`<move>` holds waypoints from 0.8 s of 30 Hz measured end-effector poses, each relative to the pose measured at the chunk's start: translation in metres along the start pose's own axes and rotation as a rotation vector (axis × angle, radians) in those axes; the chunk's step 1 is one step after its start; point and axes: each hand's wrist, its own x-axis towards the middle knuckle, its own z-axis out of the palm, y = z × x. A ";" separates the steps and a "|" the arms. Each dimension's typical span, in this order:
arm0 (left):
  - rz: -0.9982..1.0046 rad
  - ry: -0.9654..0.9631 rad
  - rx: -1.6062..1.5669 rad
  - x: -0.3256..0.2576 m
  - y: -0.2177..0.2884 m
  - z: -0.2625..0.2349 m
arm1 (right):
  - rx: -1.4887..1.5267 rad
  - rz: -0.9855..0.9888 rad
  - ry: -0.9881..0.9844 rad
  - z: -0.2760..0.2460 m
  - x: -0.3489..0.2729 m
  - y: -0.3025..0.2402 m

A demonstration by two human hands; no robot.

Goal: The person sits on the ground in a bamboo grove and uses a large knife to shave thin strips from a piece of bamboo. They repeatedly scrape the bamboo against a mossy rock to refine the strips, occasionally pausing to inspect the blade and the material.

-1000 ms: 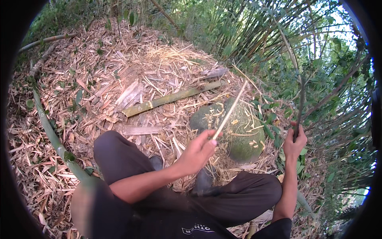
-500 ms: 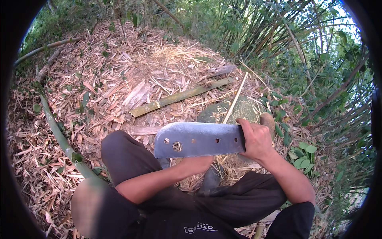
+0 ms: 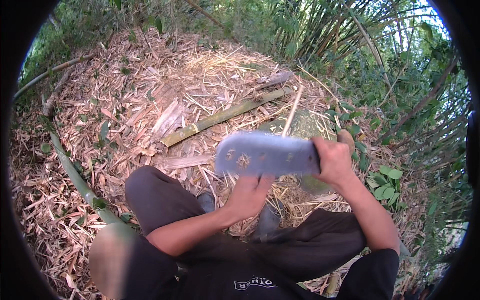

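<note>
A broad-bladed machete [image 3: 267, 155] with holes along its blade lies crosswise before me, blurred by motion. My right hand [image 3: 332, 161] is closed round its grip, and the handle's brown end shows past the fist. Behind the blade, my left hand [image 3: 249, 194] is partly hidden, with its fingertips covered. A thin pale bamboo strip [image 3: 294, 110] sticks out beyond the blade's far edge, in line with the left hand's fingers, which appear to grip it. A mossy stone [image 3: 305, 122] lies under the strip and blade.
A cut green bamboo pole [image 3: 225, 117] lies on ground strewn with dry chips. A longer bamboo stem [image 3: 75, 175] curves along the left. Green leaves [image 3: 385, 182] grow at the right, and bamboo clumps [image 3: 345, 45] stand behind. My bent legs [image 3: 160, 192] frame the work area.
The machete has risen away from me and shifted right with my right hand. My left hand has moved up slightly, showing more below the blade. The strip's far end has moved slightly left and away.
</note>
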 end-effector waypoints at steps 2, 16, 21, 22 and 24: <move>-0.492 -0.154 -0.693 0.014 0.025 -0.014 | 0.042 0.233 0.013 -0.001 -0.004 0.024; -0.611 0.146 -1.119 0.031 0.007 -0.017 | 2.087 0.903 -0.334 0.001 -0.034 0.040; -0.733 0.140 -1.206 0.039 0.006 -0.027 | 2.109 0.770 -0.498 0.008 -0.027 0.027; -0.736 0.133 -1.222 0.040 0.007 -0.029 | 2.090 0.740 -0.541 0.008 -0.027 0.025; -0.708 0.118 -1.188 0.039 0.006 -0.028 | 1.930 0.710 -0.546 0.004 -0.025 0.015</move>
